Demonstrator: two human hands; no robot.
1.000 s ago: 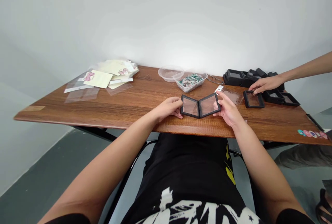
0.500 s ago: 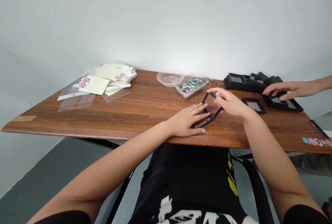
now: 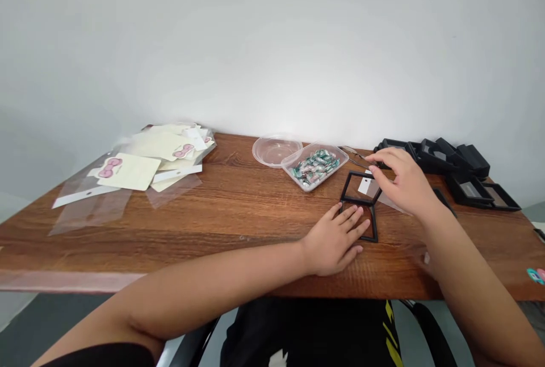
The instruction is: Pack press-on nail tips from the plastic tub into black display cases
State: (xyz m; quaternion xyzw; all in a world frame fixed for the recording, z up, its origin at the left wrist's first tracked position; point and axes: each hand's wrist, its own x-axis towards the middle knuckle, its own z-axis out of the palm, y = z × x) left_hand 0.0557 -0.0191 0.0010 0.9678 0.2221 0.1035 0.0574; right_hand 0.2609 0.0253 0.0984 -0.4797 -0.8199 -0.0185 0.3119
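Note:
A hinged black frame with clear panes lies opened out near the front of the table. My left hand is spread flat over its lower half, fingertips close to the hinge. Beside the upper half, my right hand hovers with thumb and forefinger apart, and I see nothing held between them. A white tag shows through the upper pane. Some clear film sticks out below my right hand. Thin metal tweezers lie behind the frame, one end close to my right fingertips.
A clear tub of small green and pink wrapped pieces stands behind, beside a round clear lid. Cream cards and clear bags pile up at left. Several black frames stack at right; round stickers lie at the right edge.
The frame's upper half has swung away from me, opening it wider. My right hand has come off it. The other person's hand has left the stack of frames. My view has shifted.

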